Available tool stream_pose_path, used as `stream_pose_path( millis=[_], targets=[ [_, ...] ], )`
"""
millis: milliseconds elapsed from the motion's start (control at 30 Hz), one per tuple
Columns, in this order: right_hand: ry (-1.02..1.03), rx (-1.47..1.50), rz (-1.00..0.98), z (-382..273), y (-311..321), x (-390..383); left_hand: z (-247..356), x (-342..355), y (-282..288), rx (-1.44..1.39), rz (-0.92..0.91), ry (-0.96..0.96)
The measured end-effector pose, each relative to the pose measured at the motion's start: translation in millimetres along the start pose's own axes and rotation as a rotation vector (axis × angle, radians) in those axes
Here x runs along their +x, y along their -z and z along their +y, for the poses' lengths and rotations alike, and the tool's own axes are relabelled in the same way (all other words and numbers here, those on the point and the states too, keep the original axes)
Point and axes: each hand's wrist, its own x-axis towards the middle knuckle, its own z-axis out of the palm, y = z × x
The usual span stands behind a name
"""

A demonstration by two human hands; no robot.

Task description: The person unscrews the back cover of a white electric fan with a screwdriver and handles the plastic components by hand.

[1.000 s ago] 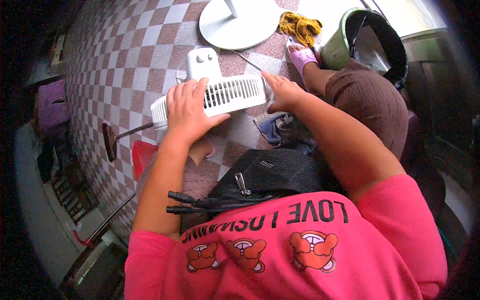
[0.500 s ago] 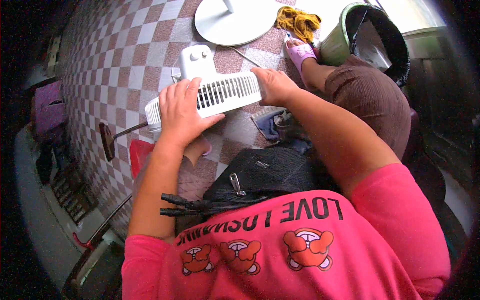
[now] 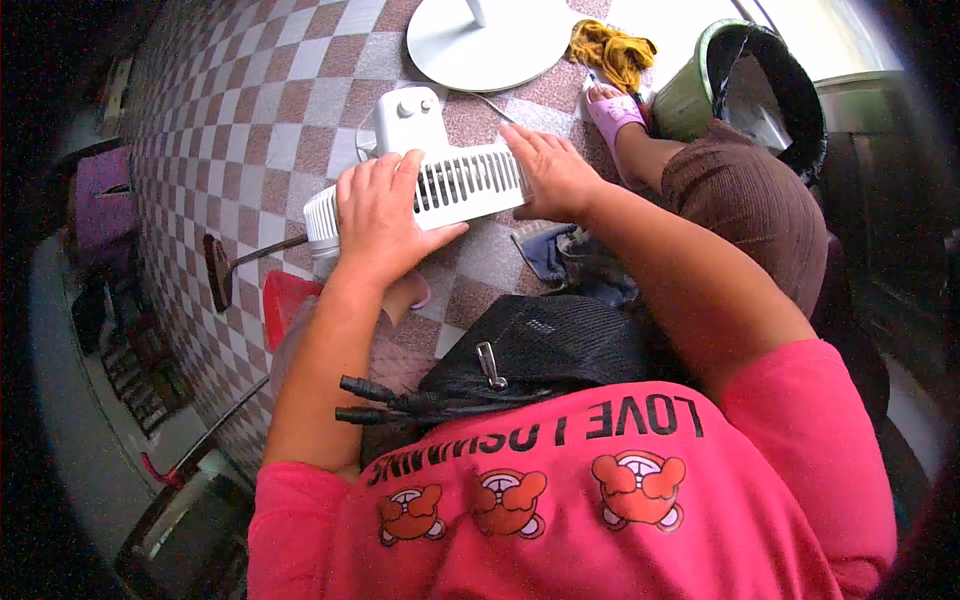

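In front of me is a white electric fan (image 3: 467,185) with a slotted rim, seen edge-on from above. Its motor housing (image 3: 409,122), carrying two round knobs, points away from me. My left hand (image 3: 381,216) lies across the near left part of the rim, fingers over the top and thumb stretched to the right. At the rim's right end my right hand (image 3: 556,172) is wrapped, with its fingers on the upper edge. Both hands hold the fan between them; its underside and the parts beneath my palms are hidden.
Beyond stands a round white base with a pole (image 3: 490,45); a mustard cloth (image 3: 612,52) lies beside it. To the right is a green bucket with a black liner (image 3: 697,90). A red plastic piece (image 3: 287,308) and a blue cloth (image 3: 545,252) lie near my legs on the checkered floor.
The whole scene sits slightly further right in view. My right hand has shifted on the rim's end, its fingers now lying more over the top. My left hand keeps its hold.
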Motion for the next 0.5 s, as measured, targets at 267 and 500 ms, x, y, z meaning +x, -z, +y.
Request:
stream_pose_path(
  millis=[267, 500],
  targets=[
    [0.345, 0.142, 0.270, -39.2, 3.7, 10.2, 3.8, 1.0, -8.0, -0.019, 0.016, 0.039],
    [0.374, 0.132, 0.222, -44.0, 4.3, 19.5, -0.8, -4.3, -7.8, -0.050, 0.052, 0.055]
  ],
)
